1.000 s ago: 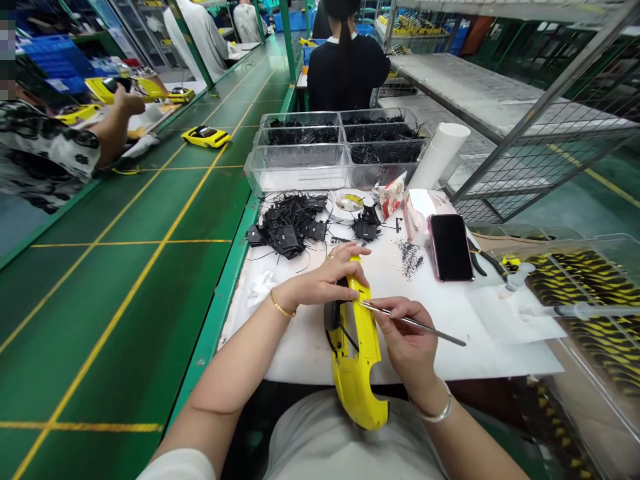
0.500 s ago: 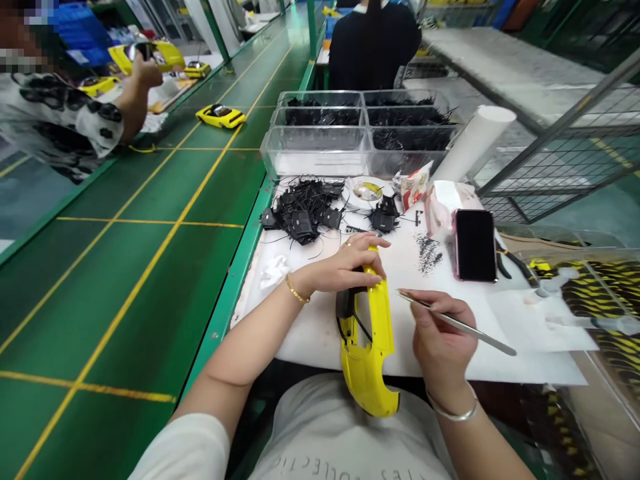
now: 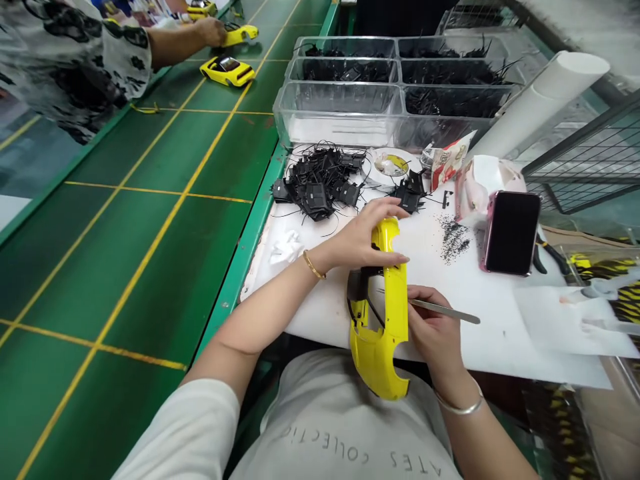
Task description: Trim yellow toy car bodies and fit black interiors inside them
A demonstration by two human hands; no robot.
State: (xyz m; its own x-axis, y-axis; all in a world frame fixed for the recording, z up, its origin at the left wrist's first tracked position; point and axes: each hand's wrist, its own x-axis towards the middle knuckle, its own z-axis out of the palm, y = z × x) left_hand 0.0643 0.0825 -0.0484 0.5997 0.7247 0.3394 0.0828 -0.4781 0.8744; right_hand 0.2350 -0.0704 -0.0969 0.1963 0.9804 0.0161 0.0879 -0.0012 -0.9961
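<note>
left hand (image 3: pixel 363 237): grips yellow car shell (image 3: pixel 383 313) | right hand (image 3: pixel 434 327): tweezers (image 3: pixel 443 310), tip seemingly hidden

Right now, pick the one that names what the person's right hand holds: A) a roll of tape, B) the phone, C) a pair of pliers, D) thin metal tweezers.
D: the right hand pinches thin metal tweezers beside the yellow toy car shell, which the left hand grips near its top, while the phone lies untouched on the white table.
</note>
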